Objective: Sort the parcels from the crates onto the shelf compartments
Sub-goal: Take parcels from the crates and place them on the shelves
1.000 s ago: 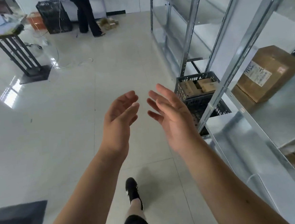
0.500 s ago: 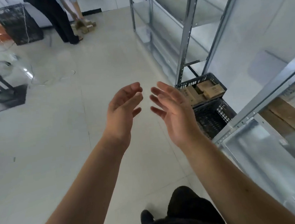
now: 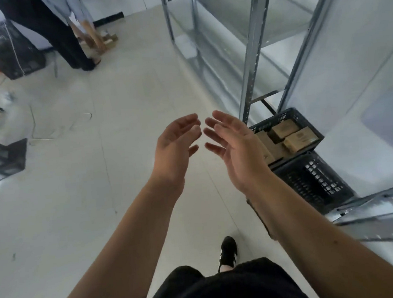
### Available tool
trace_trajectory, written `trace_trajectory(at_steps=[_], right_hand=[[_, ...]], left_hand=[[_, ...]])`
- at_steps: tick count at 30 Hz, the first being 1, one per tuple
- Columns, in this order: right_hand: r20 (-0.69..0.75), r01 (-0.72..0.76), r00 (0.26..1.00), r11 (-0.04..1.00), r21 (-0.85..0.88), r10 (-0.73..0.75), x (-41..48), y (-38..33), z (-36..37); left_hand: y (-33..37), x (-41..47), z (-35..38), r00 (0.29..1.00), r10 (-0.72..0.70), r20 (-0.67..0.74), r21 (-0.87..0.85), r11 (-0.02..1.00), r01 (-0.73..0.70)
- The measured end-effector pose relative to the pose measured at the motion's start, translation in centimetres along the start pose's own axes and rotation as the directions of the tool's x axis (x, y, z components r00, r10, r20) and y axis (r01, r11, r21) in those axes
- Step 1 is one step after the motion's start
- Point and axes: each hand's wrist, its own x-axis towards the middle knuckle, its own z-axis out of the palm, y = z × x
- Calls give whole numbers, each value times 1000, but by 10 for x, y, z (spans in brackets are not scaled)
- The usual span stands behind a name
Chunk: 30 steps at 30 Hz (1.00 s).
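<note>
Beside crate [image 3: 306, 126] — left hand [image 3: 174, 150], right hand [image 3: 235, 148] empty.

Bare floor [image 3: 126, 168] lies open under and ahead of the left hand [image 3: 174, 150] and right hand [image 3: 238, 152]. To the right, two stacked crates [image 3: 311, 182] stand against a shelf upright [image 3: 250, 57]; the upper one is open-topped, its parcels [image 3: 300, 138] uncovered. A shelf beam [image 3: 378, 205] juts in beside the right forearm

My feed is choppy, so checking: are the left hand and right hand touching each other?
Apart. The head view shows a strip of floor between the left hand and the right hand, from fingertips to thumbs.
</note>
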Motion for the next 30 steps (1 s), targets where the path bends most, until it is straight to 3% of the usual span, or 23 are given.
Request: trace_trajectory(at_steps=[8, 15, 20, 25, 30], right_hand=[[-72, 24, 997, 999, -41, -27, 132, -43, -31], [-283, 32, 958, 999, -37, -41, 241, -56, -61], [-505, 38, 863, 998, 48, -9, 306, -67, -78], [-660, 82, 751, 994, 72, -14, 337, -75, -110], [-785, 128, 618, 981, 148, 37, 344, -78, -148]], left_hand=[[27, 142, 60, 995, -28, 95, 53, 998, 23], [23, 281, 113, 944, -108, 312, 154, 986, 62], [24, 377, 167, 844, -205, 496, 322, 946, 41], [10, 440, 228, 690, -322, 648, 419, 908, 30], [-18, 466, 278, 614, -439, 656, 510, 857, 68]])
